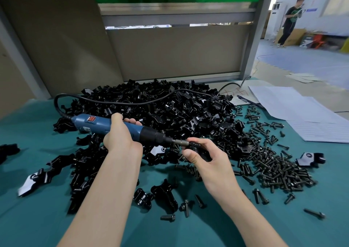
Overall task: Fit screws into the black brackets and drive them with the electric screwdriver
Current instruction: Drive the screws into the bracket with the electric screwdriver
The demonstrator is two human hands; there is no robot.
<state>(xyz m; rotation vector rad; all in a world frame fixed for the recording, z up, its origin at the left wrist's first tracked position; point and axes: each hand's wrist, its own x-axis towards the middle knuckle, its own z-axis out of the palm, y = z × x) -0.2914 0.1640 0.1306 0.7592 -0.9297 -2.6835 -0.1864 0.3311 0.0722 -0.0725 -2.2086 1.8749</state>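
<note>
My left hand [120, 135] grips the blue electric screwdriver [90, 125] around its body, holding it level and pointing right. Its metal bit [179, 143] meets a black bracket [196, 147] that my right hand [205, 158] holds with curled fingers and thumb. The screw under the bit is hidden by the bracket and my fingers. Behind both hands lies a large heap of black brackets [170, 107]. A heap of black screws [273, 167] lies to the right of my right hand.
The screwdriver's black cable [132, 102] loops over the heap on the green table [28, 218]. Loose brackets [164, 192] and screws [186, 208] lie near my forearms. White paper sheets [302, 110] lie at the right. A grey partition [175, 52] stands behind, and a person [290, 22] stands far right.
</note>
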